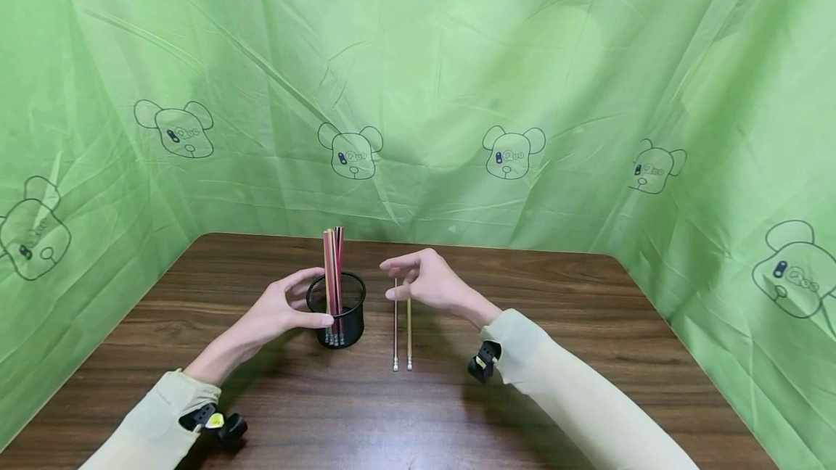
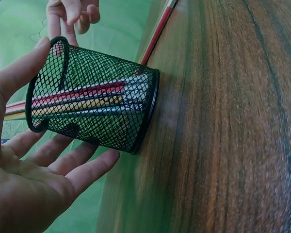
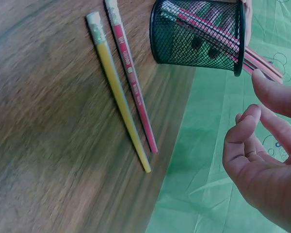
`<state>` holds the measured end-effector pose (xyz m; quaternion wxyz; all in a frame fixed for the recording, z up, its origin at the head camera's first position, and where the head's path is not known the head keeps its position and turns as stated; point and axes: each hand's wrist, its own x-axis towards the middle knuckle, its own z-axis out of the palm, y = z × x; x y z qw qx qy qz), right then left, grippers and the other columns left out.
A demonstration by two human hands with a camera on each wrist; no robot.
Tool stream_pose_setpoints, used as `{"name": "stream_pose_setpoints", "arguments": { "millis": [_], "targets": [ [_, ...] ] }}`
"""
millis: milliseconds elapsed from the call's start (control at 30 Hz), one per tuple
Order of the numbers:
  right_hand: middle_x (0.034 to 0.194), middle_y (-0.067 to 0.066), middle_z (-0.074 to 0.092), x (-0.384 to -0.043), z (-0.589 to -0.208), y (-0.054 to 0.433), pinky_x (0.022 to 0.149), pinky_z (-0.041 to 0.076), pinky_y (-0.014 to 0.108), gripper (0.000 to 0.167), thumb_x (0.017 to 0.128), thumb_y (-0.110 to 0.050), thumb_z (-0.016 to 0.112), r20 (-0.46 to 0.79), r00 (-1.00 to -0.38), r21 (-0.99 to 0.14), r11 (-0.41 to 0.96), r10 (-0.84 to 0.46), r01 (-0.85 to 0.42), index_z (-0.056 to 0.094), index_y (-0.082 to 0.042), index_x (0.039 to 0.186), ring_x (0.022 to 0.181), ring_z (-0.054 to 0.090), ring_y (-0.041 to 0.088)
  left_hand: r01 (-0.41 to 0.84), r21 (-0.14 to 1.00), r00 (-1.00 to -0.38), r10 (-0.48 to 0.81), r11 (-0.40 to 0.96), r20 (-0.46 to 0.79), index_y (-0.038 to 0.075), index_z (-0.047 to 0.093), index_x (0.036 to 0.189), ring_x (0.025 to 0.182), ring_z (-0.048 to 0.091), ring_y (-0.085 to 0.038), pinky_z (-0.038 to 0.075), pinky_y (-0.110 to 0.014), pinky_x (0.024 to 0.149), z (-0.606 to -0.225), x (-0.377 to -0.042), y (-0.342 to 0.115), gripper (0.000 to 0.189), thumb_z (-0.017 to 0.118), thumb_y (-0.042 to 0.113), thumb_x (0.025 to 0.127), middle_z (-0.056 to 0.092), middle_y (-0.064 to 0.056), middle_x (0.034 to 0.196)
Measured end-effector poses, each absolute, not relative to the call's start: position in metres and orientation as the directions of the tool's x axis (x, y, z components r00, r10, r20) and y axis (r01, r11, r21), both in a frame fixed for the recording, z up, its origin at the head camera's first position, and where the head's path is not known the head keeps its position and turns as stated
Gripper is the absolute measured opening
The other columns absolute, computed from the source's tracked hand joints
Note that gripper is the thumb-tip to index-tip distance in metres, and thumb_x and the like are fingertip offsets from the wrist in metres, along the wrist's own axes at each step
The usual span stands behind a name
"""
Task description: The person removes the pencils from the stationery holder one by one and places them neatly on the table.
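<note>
A black mesh pencil cup (image 1: 349,326) stands upright on the table, holding several striped pencils (image 1: 333,256) with their eraser ends down. My left hand (image 1: 269,312) holds the cup from the left, thumb at the rim and fingers round the far side; the left wrist view shows the thumb (image 2: 25,68) against the mesh. To the right of the cup, a red pencil (image 3: 131,77) and a yellow pencil (image 3: 119,99) lie side by side, erasers toward me. Above their far ends hovers my right hand (image 1: 431,285), fingers loosely bent, nothing between thumb and fingertips.
The brown wooden table (image 1: 562,354) reaches back to a green cloth (image 1: 431,78) printed with bear heads, which hangs on the far side and both flanks. Each wrist carries a black strap-on camera (image 1: 485,361).
</note>
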<state>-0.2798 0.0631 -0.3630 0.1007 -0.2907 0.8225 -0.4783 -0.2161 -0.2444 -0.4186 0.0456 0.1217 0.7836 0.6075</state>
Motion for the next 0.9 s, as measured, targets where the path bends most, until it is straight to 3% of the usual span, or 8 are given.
{"name": "stream_pose_setpoints", "arguments": {
  "millis": [233,600,900],
  "targets": [
    [0.113,0.0,0.075,-0.28,-0.36,0.052,0.056,0.043,0.025,0.046,0.085,-0.008,0.088,0.126,-0.816,-0.839,0.379,-0.564,-0.391,0.077,-0.014,0.128,0.066,0.059,0.007,0.139,0.965,-0.964,0.251,0.222,0.081,0.008,0.043,0.158,0.133,0.058,-0.035,0.046,-0.039,0.106,-0.419,-0.216,-0.245,0.088,0.09,0.015,0.084,0.059,-0.017,0.148],
    [0.116,0.007,0.076,-0.275,-0.355,0.03,0.057,0.04,0.023,0.05,0.081,-0.009,0.092,0.161,-0.791,-0.827,0.357,-0.59,-0.435,0.077,-0.014,0.128,0.062,0.055,0.006,0.136,0.971,-0.964,0.253,0.197,0.083,0.007,0.043,0.158,0.133,0.058,-0.036,0.046,-0.045,0.108,-0.42,-0.217,-0.244,0.087,0.09,0.014,0.085,0.058,-0.019,0.148],
    [0.114,0.004,0.078,-0.274,-0.357,0.011,0.054,0.039,0.024,0.05,0.082,-0.012,0.092,0.198,-0.787,-0.791,0.379,-0.584,-0.481,0.077,-0.014,0.129,0.057,0.049,0.006,0.135,0.97,-0.965,0.248,0.204,0.082,0.008,0.043,0.158,0.133,0.058,-0.037,0.046,-0.048,0.107,-0.421,-0.216,-0.244,0.086,0.089,0.015,0.086,0.059,-0.019,0.148]
  ]
}}
